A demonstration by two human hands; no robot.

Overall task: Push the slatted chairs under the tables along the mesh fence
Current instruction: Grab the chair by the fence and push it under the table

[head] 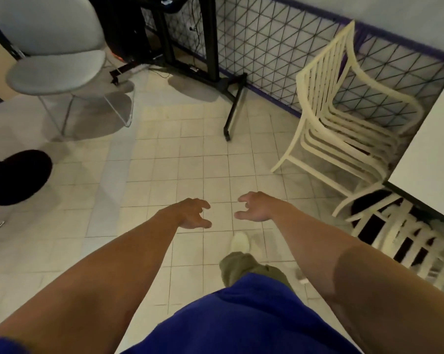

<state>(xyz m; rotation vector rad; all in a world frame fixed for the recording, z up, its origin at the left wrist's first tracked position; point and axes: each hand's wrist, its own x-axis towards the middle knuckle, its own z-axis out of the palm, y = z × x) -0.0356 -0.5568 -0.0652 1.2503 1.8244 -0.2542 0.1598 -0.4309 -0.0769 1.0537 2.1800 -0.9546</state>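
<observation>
- The slatted chair (343, 118) stands against the mesh fence (267, 47), its seat facing the white table (430, 154) and only partly under the table edge.
- A second slatted chair (407, 238) sits nearer us, by the same table's near edge; blur hides how far under it is.
- From the first chair, our hands lie well apart toward the open tiled floor (177, 162).
- Our right hand (256, 206) is the nearer one; our left hand (193, 213) is farther.
- Both hands hang with fingers loosely spread, holding nothing.
- We judge the push must run from the chair's backrest toward the table.
</observation>
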